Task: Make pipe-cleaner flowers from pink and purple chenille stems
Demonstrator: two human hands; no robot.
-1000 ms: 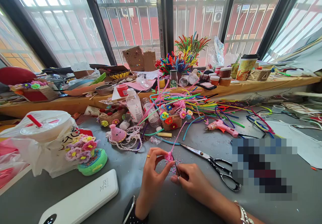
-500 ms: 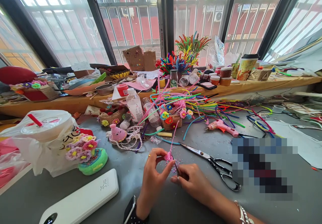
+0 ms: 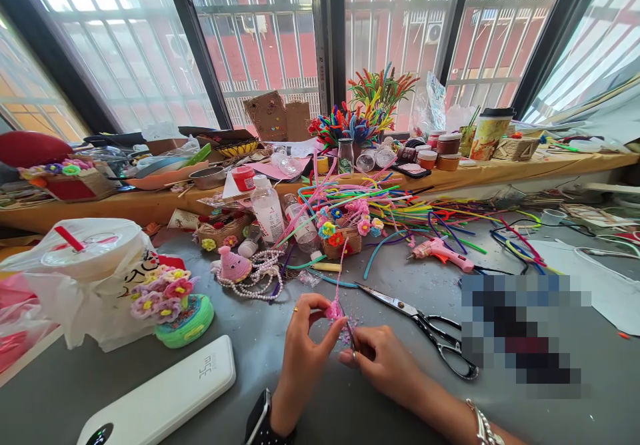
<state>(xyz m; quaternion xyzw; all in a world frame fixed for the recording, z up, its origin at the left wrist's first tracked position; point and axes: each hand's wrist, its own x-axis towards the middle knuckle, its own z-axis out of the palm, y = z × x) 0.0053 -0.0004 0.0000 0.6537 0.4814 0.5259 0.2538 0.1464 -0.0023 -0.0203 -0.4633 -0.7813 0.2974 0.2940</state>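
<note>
Between the thumb and fingers of my left hand (image 3: 307, 338) is a pink pipe-cleaner flower (image 3: 334, 310), its thin stem pointing up and away from me. My right hand (image 3: 383, 355) is closed around a small pair of scissors (image 3: 350, 333); the handles are mostly hidden by the fingers. Their dark narrow blades reach up to the flower's edge, close to my left thumb. Bits of pink and purple fluff (image 3: 354, 322) lie scattered on the table under the flower. Large black-handled scissors (image 3: 420, 318) rest just beyond my right hand.
A white power bank (image 3: 165, 392) lies at the left, near a green-based flower ornament (image 3: 185, 318) and a bagged drink cup (image 3: 95, 258). Farther back are a pearl string (image 3: 267, 275), plastic bottles (image 3: 267, 208), a pink glue gun (image 3: 440, 253) and heaped pipe cleaners (image 3: 400, 202).
The pink flower and its stem have tilted slightly to the left. Both hands keep nearly the same place and the same hold.
</note>
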